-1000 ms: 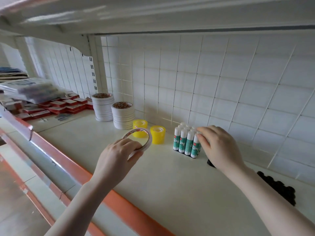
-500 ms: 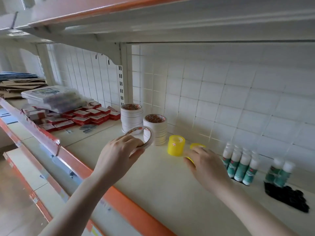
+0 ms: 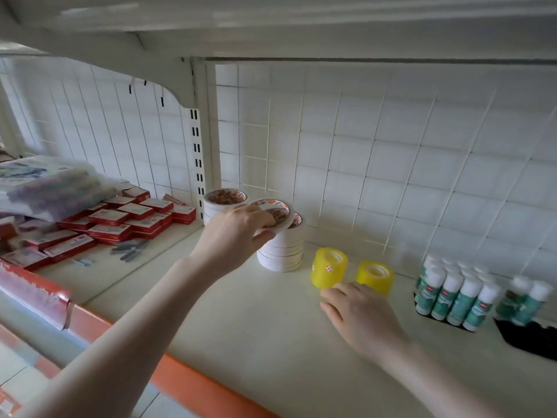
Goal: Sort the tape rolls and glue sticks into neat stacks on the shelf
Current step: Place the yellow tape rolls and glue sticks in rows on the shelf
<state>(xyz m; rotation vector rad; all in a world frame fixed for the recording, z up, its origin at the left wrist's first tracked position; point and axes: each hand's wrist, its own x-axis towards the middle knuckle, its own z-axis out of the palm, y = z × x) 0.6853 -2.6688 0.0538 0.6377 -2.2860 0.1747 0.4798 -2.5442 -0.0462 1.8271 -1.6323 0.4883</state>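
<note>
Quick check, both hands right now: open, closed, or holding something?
Left hand: grips a white tape roll above the nearer white stack.
Right hand: open, holding nothing, fingertips near the yellow tape rolls.

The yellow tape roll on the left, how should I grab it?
I'd pinch the left yellow tape roll across its round side wall, coming from the front. It stands upright with its hole facing up, and the right hand is already just in front of it.

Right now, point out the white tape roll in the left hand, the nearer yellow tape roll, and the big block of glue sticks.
white tape roll [image 3: 278, 214]: head view, top face beyond the fingers.
nearer yellow tape roll [image 3: 328, 271]: head view, its side wall.
block of glue sticks [image 3: 455, 292]: head view, front-row stick's body.
</note>
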